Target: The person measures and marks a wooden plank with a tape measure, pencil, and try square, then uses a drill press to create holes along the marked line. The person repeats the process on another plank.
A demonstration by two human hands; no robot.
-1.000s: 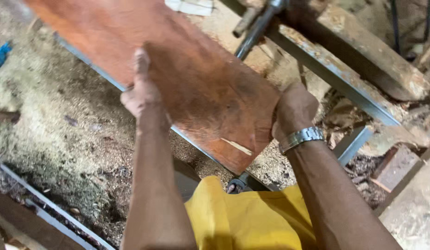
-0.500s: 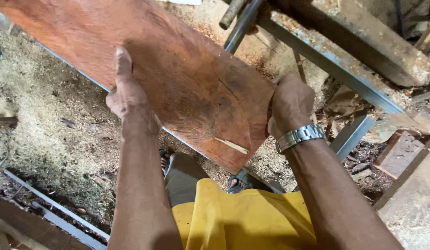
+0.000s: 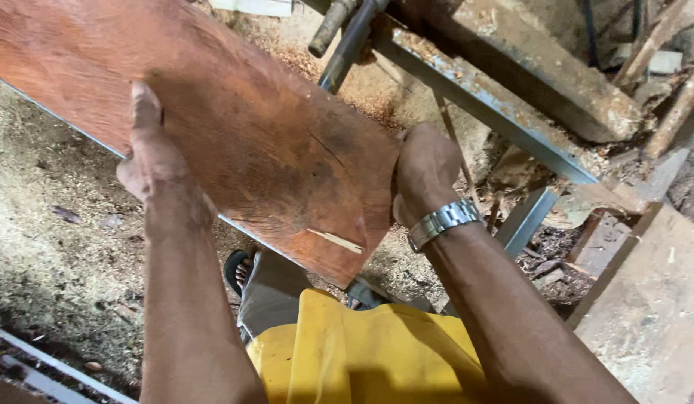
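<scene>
reddish plank held above sawdust floor, long axis near-right to far-left | left hand laid on near-left edge, fingers together | right hand clamped on right edge, fingertips hidden | far end cut off | steel rail far right

no packages, labels, signs, screens

Open sawdust-covered ground is left free at the left; passage at the right is barred by a rusty grey steel rail and stacked weathered timber
</scene>
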